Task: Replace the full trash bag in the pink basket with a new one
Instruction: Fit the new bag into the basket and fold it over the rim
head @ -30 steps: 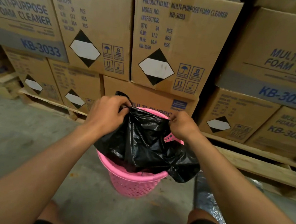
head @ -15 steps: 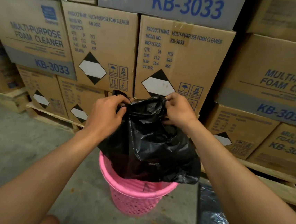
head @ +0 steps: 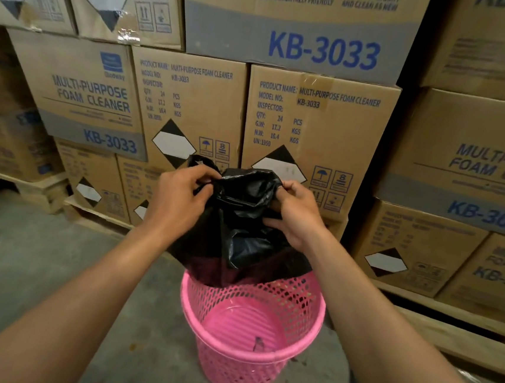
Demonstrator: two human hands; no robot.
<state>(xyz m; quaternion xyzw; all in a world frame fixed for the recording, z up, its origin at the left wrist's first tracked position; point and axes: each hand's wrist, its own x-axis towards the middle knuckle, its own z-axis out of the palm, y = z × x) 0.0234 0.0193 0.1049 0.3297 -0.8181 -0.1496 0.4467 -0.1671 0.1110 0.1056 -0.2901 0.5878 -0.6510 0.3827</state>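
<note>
A pink mesh basket (head: 309, 326) stands on the concrete floor in front of me. Its inside shows, with a small dark scrap on the bottom. A full black trash bag (head: 241, 230) hangs above the basket's far rim, and its lowest part still dips behind that rim. My left hand (head: 179, 198) grips the bag's gathered top on the left. On the right, my right hand (head: 297, 212) grips the same gathered top. The bag's mouth is bunched between the two hands.
Stacked cardboard cartons (head: 319, 129) marked KB-3033 foam cleaner form a wall right behind the basket, on wooden pallets (head: 453, 331). Grey concrete floor (head: 37, 263) spreads to the left. A crinkled silvery sheet (head: 473, 379) lies at the lower right.
Both hands have lifted the black bag upward, nearly out of the basket. The basket's pink inside and bottom have come into view. My view has tilted up and nearer.
</note>
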